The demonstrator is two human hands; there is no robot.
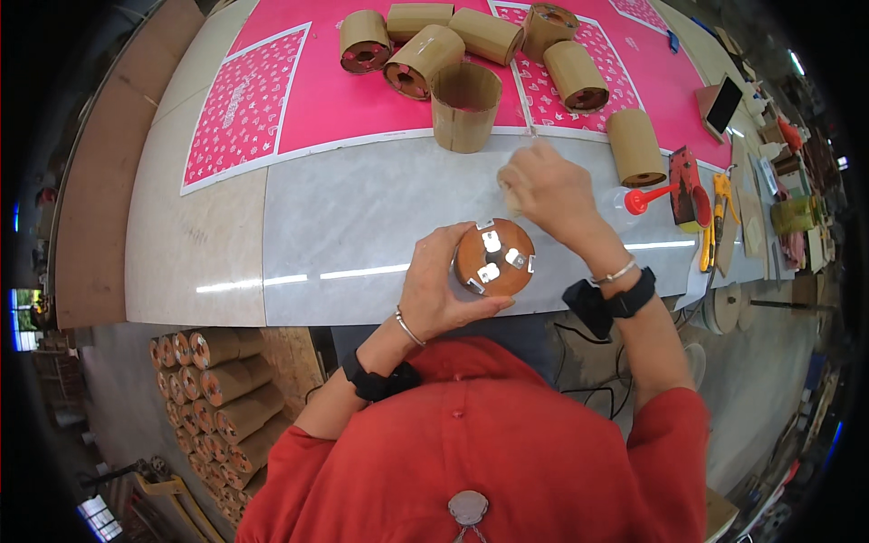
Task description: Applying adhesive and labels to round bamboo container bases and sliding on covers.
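My left hand (436,282) is wrapped round a round orange-brown piece (474,262), gripping it by its sides. White metal tabs sit on its face around a dark middle hole, and more clips show at its rim. My right hand (554,188) is closed on a pale crumpled cloth (513,192), raised just beyond the round piece and apart from it. Past my right hand, an open brown cardboard tube (464,113) stands upright at the edge of the pink sheet. A clear bottle with a red nozzle (639,201) is to the right of my right hand.
Several brown tubes with round end pieces (577,77) lie on the pink printed sheet (362,109). Another tube (635,145) stands at the right, near a red metal block (688,185) and yellow-handled cutters (718,213). Stacked tubes (226,389) fill the space below the table's left side.
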